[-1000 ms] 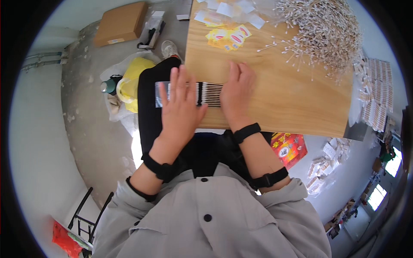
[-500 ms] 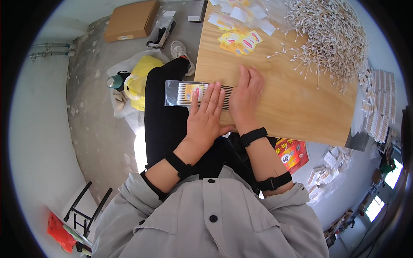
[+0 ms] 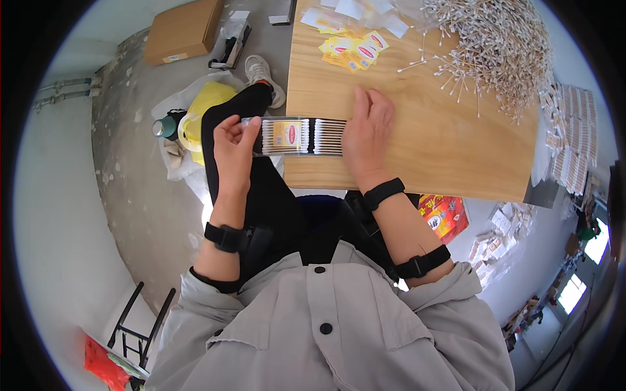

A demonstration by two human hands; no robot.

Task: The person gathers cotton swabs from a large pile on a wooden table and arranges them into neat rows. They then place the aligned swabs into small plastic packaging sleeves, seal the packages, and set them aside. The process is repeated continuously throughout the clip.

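A clear plastic packet (image 3: 267,148) of cotton swabs (image 3: 285,135) with a yellow label card (image 3: 287,135) lies across the table's left edge. My left hand (image 3: 233,146) pinches its left end between thumb and fingers, beyond the edge and above my leg. To the right of a dark gap is a second row of white-tipped cotton swabs (image 3: 329,135), side by side. Its right end goes into my right hand (image 3: 366,137), which rests sideways on the wood with its fingers bent around that end. The palm hides the ends there.
Loose cotton swabs (image 3: 495,49) are heaped on the table (image 3: 450,150) at the far right. Yellow label cards (image 3: 355,51) and clear plastic bags (image 3: 381,8) lie at the far edge. A yellow bag (image 3: 212,101) and a bottle (image 3: 164,127) stand on the floor at left.
My left hand has gone from lying flat over the swabs to pinching the packet's left end. A gap and second row of swabs now show. My right hand stays at the right end.
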